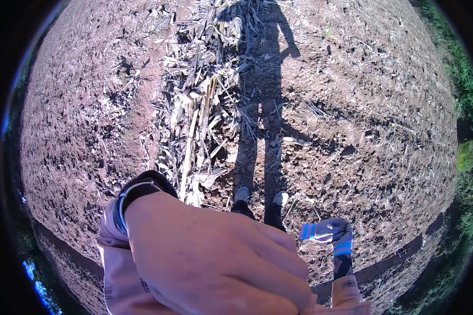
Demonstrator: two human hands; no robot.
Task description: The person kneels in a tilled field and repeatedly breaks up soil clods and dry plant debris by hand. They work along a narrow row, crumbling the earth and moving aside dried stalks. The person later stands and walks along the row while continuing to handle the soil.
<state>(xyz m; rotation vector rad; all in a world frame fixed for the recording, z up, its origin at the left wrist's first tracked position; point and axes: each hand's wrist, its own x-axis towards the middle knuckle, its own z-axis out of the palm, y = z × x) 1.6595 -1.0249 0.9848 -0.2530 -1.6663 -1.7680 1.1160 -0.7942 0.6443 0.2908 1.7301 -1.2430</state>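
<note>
My bare left hand is raised close to the camera and fills the lower middle. Its back faces me, and the fingertips are hidden, so their grip does not show. A thin pale band circles that wrist over a dark cuff, below a pink sleeve. Lower right, my right hand wears a grey work glove with a blue striped cuff. Its fingers are closed on a second glove, whose blue cuff sticks out to the left.
A row of dry corn stalks and husks lies ahead, left of my shoes. Brown soil with scattered plant litter spreads on both sides. My long shadow falls forward. Green plants edge the field at the right.
</note>
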